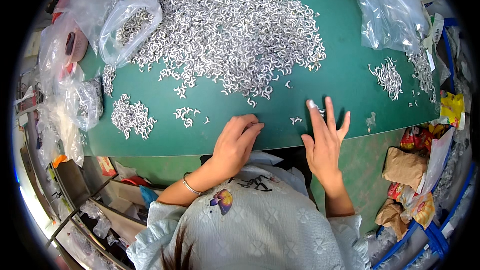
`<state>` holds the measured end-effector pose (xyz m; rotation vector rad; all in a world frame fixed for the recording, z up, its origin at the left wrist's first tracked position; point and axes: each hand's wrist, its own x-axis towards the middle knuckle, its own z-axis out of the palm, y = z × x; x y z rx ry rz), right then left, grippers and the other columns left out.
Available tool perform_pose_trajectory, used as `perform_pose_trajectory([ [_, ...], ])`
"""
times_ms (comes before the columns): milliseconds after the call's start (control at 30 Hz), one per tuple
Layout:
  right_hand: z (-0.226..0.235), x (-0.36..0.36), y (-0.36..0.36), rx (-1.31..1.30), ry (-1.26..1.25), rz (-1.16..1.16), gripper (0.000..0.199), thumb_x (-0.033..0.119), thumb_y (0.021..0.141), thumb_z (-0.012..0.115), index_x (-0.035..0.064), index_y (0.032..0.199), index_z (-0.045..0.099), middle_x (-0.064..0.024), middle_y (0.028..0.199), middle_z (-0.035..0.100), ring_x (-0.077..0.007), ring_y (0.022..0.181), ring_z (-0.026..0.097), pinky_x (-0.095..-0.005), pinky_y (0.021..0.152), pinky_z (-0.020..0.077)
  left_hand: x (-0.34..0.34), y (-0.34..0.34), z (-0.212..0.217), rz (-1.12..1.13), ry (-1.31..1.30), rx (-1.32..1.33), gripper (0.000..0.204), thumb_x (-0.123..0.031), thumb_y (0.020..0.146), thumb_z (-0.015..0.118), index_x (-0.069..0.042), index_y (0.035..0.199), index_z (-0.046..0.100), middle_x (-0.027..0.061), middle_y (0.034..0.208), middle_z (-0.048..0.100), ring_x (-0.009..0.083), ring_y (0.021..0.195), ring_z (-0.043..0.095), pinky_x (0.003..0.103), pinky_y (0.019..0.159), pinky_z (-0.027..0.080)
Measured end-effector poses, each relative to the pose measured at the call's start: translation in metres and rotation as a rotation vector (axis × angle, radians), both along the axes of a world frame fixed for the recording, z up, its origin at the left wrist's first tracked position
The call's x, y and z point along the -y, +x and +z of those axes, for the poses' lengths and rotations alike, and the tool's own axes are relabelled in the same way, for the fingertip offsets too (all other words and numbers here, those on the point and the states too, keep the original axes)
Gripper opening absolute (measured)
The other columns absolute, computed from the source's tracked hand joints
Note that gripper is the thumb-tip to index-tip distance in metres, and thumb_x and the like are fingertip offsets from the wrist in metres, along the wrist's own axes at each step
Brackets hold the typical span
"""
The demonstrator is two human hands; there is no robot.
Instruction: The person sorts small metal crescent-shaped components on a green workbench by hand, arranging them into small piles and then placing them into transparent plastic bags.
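Silvery curved metal pieces lie in a wide heap over the far half of the green table. My left hand rests at the near edge, its fingers curled together; anything within them is hidden. To its right, my right hand is open with fingers spread over the tabletop. A whitish spot shows on its index fingertip, and a few pieces lie by those fingers. Between the hands is a tiny cluster of pieces. Left of my left hand sit a small group and a larger pile.
A clear plastic bag with pieces inside stands at the far left. Another pile lies on the right, below clear bags. Brown paper packages sit on the right beyond the table edge. A shelf stands at lower left.
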<state>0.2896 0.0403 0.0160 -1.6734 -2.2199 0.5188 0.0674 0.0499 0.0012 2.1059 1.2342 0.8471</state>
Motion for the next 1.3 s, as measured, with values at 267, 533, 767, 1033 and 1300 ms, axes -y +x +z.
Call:
perform_pose_trajectory([
  [267,0.001,0.008,-0.004,0.183,-0.123,0.166,0.078,0.033,0.074,0.073,0.0094,0.142,0.042,-0.0016,0.151,0.038,-0.0309,0.143,0.026,-0.0697,0.107,0.0155,-0.001,-0.010,-0.001,0.021,0.010,-0.033,0.032,0.009,0.071,0.066,0.002,0.102,0.064,0.0127,0.105,0.058,0.0289,0.090,0.057,0.038,0.074,0.045],
  [533,0.000,-0.027,0.013,0.229,0.076,-0.105,0.080,0.034,0.079,0.070,0.0082,0.147,0.034,-0.0049,0.150,0.039,-0.0376,0.145,0.020,-0.0697,0.107,0.0086,0.002,-0.048,-0.002,0.269,0.093,-0.207,0.028,0.006,0.074,0.067,-0.003,0.101,0.067,0.0084,0.106,0.061,0.0274,0.099,0.057,0.037,0.082,0.039],
  [767,-0.006,-0.017,-0.058,-0.049,-0.072,0.179,0.079,0.037,0.080,0.070,0.0037,0.143,0.038,-0.0136,0.153,0.030,-0.0381,0.144,0.019,-0.0704,0.107,0.0097,0.003,-0.060,-0.002,0.399,0.125,-0.299,0.031,0.001,0.074,0.069,-0.007,0.104,0.066,0.0071,0.115,0.059,0.0282,0.108,0.053,0.040,0.091,0.033],
  [1033,-0.006,-0.043,-0.060,-0.112,0.000,0.211,0.069,0.027,0.084,0.067,0.0005,0.141,0.039,-0.0140,0.149,0.038,-0.0369,0.142,0.027,-0.0670,0.107,0.0103,-0.008,-0.027,0.012,0.159,0.018,-0.240,0.034,-0.007,0.077,0.071,-0.008,0.110,0.064,0.0072,0.122,0.056,0.0283,0.113,0.050,0.042,0.092,0.033],
  [1300,0.005,-0.023,-0.049,-0.017,-0.064,0.224,0.060,0.021,0.084,0.068,0.0048,0.138,0.047,-0.0094,0.145,0.045,-0.0331,0.143,0.028,-0.0679,0.107,0.0097,-0.003,-0.049,0.008,0.125,0.029,-0.088,0.036,-0.005,0.075,0.071,-0.005,0.110,0.063,0.0071,0.115,0.056,0.0251,0.107,0.052,0.042,0.085,0.034],
])
